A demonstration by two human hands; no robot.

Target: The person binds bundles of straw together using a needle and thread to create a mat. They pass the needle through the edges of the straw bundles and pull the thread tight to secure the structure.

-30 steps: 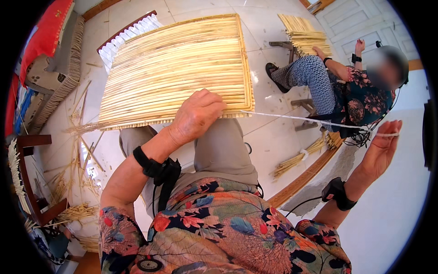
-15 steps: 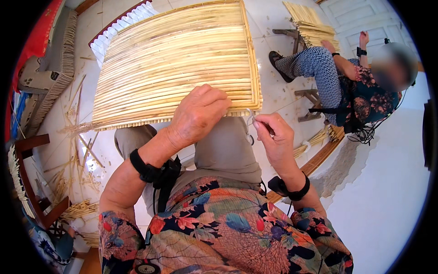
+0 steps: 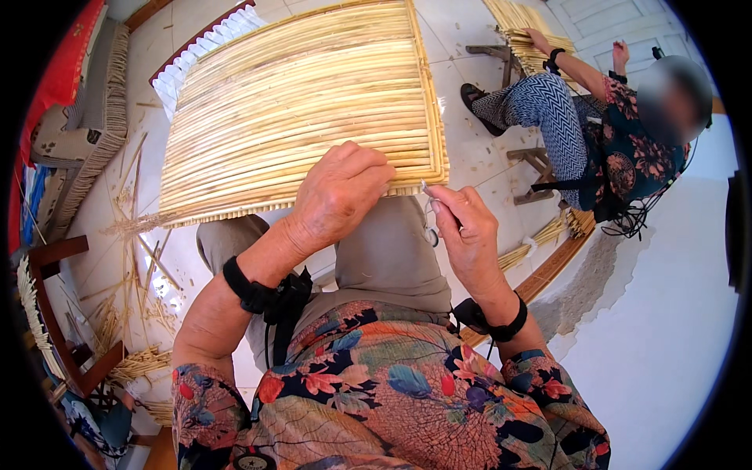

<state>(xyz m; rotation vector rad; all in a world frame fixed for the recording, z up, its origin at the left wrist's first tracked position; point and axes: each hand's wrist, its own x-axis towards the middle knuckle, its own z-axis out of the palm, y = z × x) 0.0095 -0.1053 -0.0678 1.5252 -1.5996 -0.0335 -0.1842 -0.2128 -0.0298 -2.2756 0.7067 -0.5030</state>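
A panel of straight yellow stalks point(image 3: 298, 117), laid side by side, rests across my knees with its near edge toward me. My left hand point(image 3: 345, 184) lies over that edge near the right corner, its fingers curled round the stalks. Just off the same corner, my right hand point(image 3: 466, 227) is closed on a small silver metal tool with ring-shaped loops point(image 3: 432, 236), which looks like small scissors. The tool's tip touches or nearly touches the panel's edge. The fingers partly hide the tool.
A co-worker point(image 3: 611, 125) sits at the right, one hand on another bundle of stalks point(image 3: 533, 35) on a wooden stand. Loose stalks and scraps point(image 3: 141, 258) litter the tiled floor at left. A patterned sofa point(image 3: 86, 141) and a wooden chair frame point(image 3: 59, 313) stand beyond.
My right hand has turned slightly and moved a little down, with the tool in it. My left hand stays on the panel's edge. The co-worker's hand has moved farther over the other bundle.
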